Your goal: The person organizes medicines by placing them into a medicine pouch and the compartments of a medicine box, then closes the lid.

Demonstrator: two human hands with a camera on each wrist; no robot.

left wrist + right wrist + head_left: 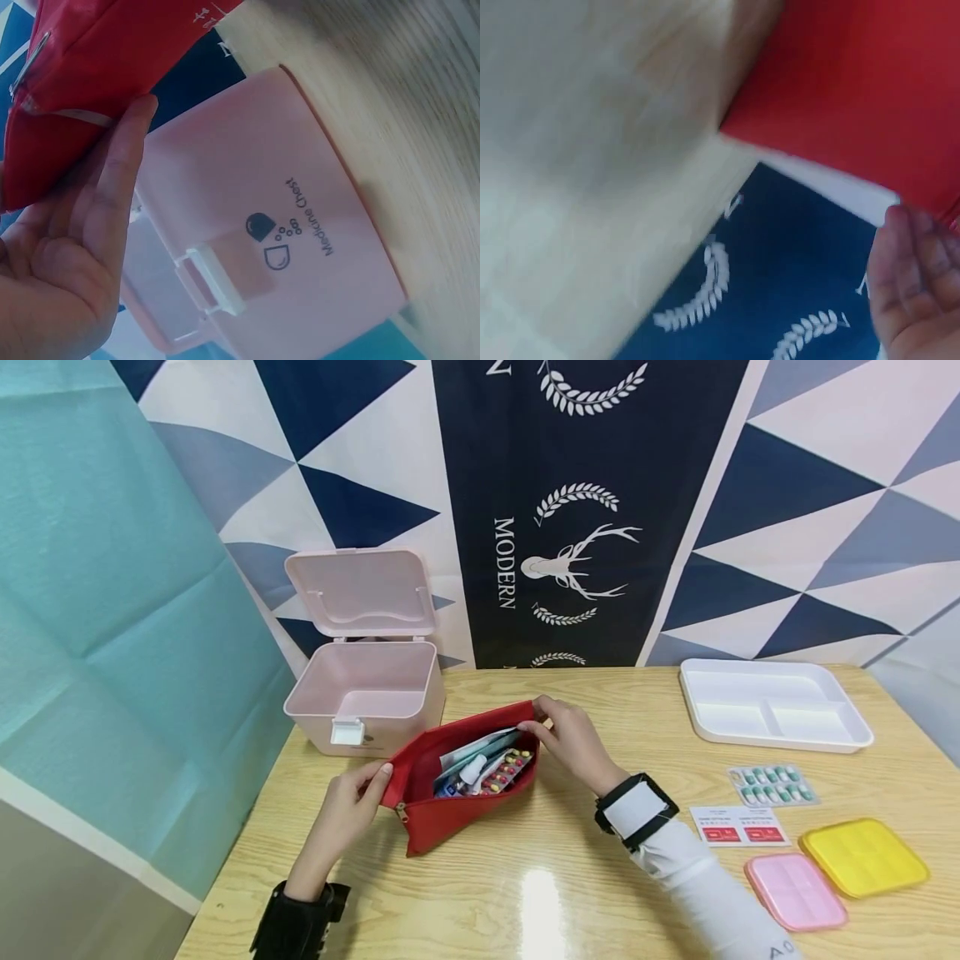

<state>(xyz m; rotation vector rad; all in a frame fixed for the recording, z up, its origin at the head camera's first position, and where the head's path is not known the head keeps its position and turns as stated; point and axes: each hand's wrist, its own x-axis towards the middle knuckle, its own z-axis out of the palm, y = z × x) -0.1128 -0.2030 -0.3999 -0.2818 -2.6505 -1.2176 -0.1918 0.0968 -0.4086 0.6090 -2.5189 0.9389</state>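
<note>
A red zippered pouch is held up over the wooden table, its mouth spread wide. Inside it lie a blister pack of red and yellow capsules, a small white-capped tube or bottle and some flat packets. My left hand pinches the pouch's left end near the zipper pull, thumb on top. At the far right corner, my right hand grips the pouch's edge between thumb and fingers. In the left wrist view the left fingers lie under the red fabric.
Behind the pouch at left stands a pink medicine chest with its lid raised. On the right are a white divided tray, a green-and-white capsule blister, red-and-white packets, a yellow pill case and a pink pill case.
</note>
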